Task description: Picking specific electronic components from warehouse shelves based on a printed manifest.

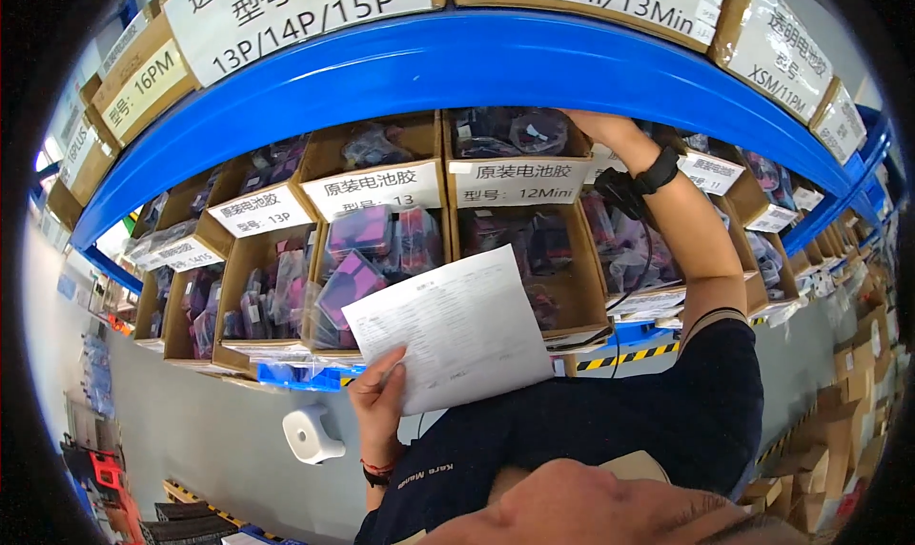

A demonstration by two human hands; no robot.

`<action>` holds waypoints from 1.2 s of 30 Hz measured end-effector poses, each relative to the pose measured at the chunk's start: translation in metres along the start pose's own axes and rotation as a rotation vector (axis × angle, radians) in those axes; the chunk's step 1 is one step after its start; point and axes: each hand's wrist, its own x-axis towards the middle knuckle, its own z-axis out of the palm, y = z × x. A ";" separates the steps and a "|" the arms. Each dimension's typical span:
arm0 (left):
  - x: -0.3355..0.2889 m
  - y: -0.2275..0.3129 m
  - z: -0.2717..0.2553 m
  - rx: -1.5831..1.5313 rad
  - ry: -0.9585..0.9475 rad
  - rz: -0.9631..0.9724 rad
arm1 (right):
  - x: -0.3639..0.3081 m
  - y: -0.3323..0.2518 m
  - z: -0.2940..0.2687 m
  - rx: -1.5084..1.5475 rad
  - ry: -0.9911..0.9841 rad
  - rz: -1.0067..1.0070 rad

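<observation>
My left hand (378,399) is closed on the lower left edge of a white printed sheet of paper (457,330), thumb on top. The sheet is tilted in front of the lower row of boxes. Raised to the upper row, my right hand (602,128) is at the right edge of an open cardboard box (519,185) that holds dark items in clear bags (538,133). The blue shelf beam covers its fingers, so their grip is hidden. A black strap sits on the right wrist (658,171), with a dark device (624,194) and cable near it.
A blue shelf beam (477,59) crosses above the boxes; labelled cartons (305,20) stand over it. Lower boxes hold purple and pink bagged pieces (357,235). A white stool (313,435) is on the floor at left. Cardboard boxes (829,440) are piled at right.
</observation>
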 end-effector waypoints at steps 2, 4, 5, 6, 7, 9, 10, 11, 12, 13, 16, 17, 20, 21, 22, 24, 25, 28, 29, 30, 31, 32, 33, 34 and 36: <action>0.001 0.001 0.004 -0.028 0.010 -0.035 | -0.006 0.006 -0.005 -0.055 0.075 -0.041; 0.002 0.002 0.007 -0.005 -0.004 -0.034 | -0.013 0.003 -0.012 0.018 0.131 -0.051; 0.004 0.003 0.009 0.018 -0.006 -0.035 | -0.021 -0.009 -0.018 0.294 0.122 0.089; 0.004 0.002 0.009 0.018 -0.022 -0.031 | -0.031 -0.035 -0.026 0.572 0.114 0.226; 0.005 0.002 0.009 0.065 -0.020 -0.043 | -0.047 -0.046 -0.032 0.411 0.094 0.064; 0.008 0.004 0.016 0.114 -0.027 -0.032 | -0.076 -0.069 -0.040 0.212 0.084 -0.250; 0.012 0.007 0.021 0.110 -0.060 -0.025 | -0.092 -0.083 -0.048 0.157 0.097 -0.396; 0.013 0.009 0.024 0.099 -0.109 -0.010 | -0.105 -0.097 -0.059 0.130 0.109 -0.497; 0.014 0.012 0.027 0.090 -0.153 0.000 | -0.118 -0.111 -0.069 0.108 0.118 -0.599; 0.015 0.013 0.031 0.071 -0.192 0.009 | -0.132 -0.122 -0.073 0.135 0.139 -0.612; 0.023 0.020 0.047 0.045 -0.356 0.041 | -0.164 -0.145 -0.076 0.193 0.208 -0.602; 0.025 0.017 0.051 0.047 -0.371 0.039 | -0.170 -0.149 -0.076 0.237 0.262 -0.603; 0.030 0.001 0.062 -0.016 -0.456 0.119 | -0.179 -0.155 -0.075 0.312 0.224 -0.610; 0.030 -0.003 0.067 0.000 -0.433 0.121 | -0.183 -0.156 -0.072 0.344 0.229 -0.596; 0.029 -0.008 0.072 0.018 -0.412 0.126 | -0.187 -0.154 -0.071 0.330 0.230 -0.582; 0.021 -0.013 0.080 0.011 -0.404 0.188 | -0.194 -0.149 -0.070 0.324 0.193 -0.648; 0.017 -0.007 0.084 -0.010 -0.408 0.106 | -0.198 -0.148 -0.068 0.333 0.200 -0.638; 0.008 -0.001 0.101 -0.110 -0.426 -0.009 | -0.211 -0.142 -0.063 0.362 0.162 -0.639; 0.000 -0.001 0.107 -0.120 -0.322 -0.053 | -0.215 -0.140 -0.063 0.358 0.162 -0.633; -0.010 0.000 0.109 -0.127 -0.199 -0.096 | -0.217 -0.140 -0.064 0.390 0.185 -0.628; -0.013 -0.002 0.102 -0.157 -0.214 -0.141 | -0.220 -0.139 -0.064 0.427 0.208 -0.626; -0.019 -0.004 0.105 -0.150 -0.189 -0.142 | -0.224 -0.136 -0.064 0.450 0.213 -0.637; -0.026 0.003 0.111 -0.135 -0.065 -0.138 | -0.229 -0.135 -0.063 0.501 0.145 -0.606; -0.034 0.007 0.111 -0.116 0.066 -0.133 | -0.234 -0.133 -0.063 0.557 0.077 -0.581; -0.052 0.003 0.088 -0.117 0.159 -0.113 | -0.235 -0.125 -0.074 0.518 0.062 -0.543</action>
